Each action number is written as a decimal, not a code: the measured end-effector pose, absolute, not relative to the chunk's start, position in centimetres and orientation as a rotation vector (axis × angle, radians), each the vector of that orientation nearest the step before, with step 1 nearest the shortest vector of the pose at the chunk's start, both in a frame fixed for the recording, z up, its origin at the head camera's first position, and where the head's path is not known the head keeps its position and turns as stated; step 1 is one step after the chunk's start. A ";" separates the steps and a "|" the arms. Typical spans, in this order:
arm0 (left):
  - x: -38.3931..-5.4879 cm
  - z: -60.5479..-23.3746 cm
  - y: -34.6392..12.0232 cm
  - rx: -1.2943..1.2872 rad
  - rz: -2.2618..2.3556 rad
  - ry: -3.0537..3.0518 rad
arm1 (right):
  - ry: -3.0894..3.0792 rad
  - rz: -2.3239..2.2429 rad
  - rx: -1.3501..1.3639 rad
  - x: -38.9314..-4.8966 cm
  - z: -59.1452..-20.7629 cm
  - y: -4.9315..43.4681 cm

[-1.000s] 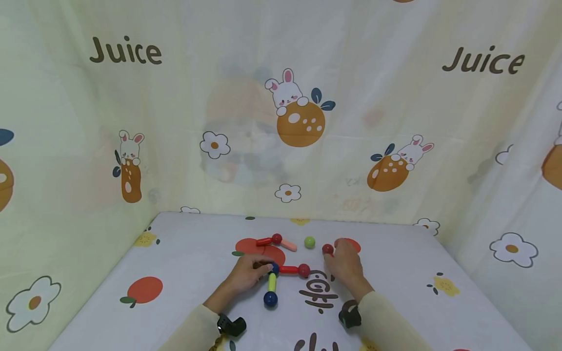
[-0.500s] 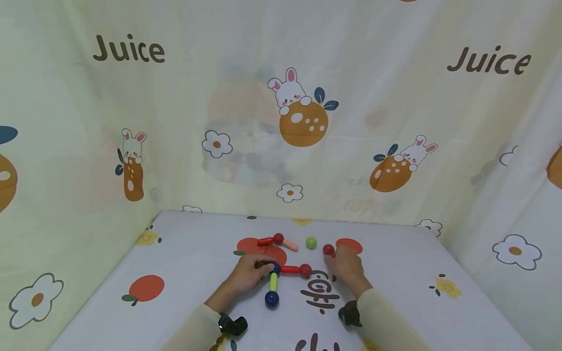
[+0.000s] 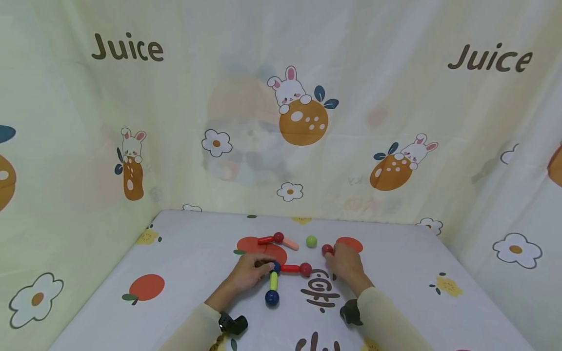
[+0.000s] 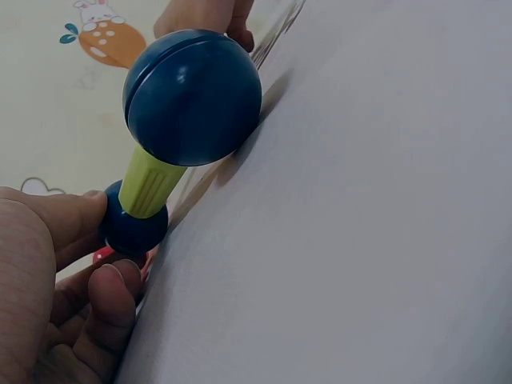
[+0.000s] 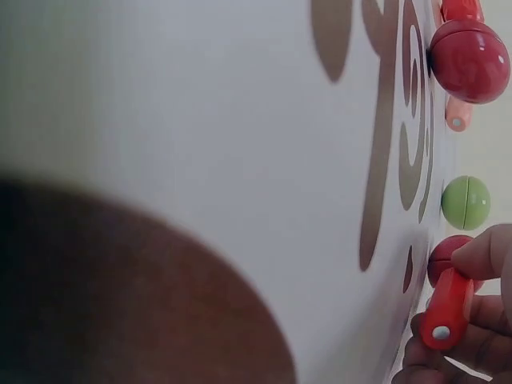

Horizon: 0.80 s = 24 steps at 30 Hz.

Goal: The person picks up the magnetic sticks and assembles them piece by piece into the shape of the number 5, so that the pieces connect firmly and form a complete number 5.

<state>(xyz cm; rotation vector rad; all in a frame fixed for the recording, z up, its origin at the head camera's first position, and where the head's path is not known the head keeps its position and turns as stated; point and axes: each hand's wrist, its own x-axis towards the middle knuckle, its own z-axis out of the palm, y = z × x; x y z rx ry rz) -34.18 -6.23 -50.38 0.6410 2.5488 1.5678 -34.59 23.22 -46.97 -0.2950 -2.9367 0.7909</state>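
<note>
My left hand point(image 3: 248, 273) pinches a blue ball point(image 4: 134, 228) between thumb and fingers. From that ball a red rod point(image 3: 290, 268) runs right to a red ball point(image 3: 305, 269). A yellow-green rod point(image 4: 152, 184) runs from it towards me, ending in a larger-looking blue ball point(image 4: 194, 96). In the right wrist view, my right hand point(image 3: 347, 263) grips a short red rod point(image 5: 450, 308) with a pale metal tip facing the camera. A second red ball point(image 5: 450, 254) sits against that rod's far part; fingers partly cover where they meet.
A loose green ball point(image 3: 311, 241) lies behind, left of my right hand. Farther left rests another red ball point(image 3: 278, 237) between a red rod point(image 3: 265, 240) and a pink rod point(image 3: 290, 244). A printed cloth covers the table point(image 3: 197, 239), and a patterned curtain point(image 3: 246, 165) stands behind it.
The red ball by my right hand has shifted slightly left, and the bit of red rod seen beside those fingers is now mostly hidden. My left hand keeps its place.
</note>
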 end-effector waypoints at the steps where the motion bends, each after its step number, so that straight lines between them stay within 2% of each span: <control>1: -34.2 -50.4 -6.2 0.637 1.567 2.550 | -2.935 0.793 -0.288 -34.6 -47.0 23.2; 24: -34.2 -50.4 -6.2 0.622 1.555 2.558 | -2.947 0.750 -0.255 -34.6 -47.3 23.3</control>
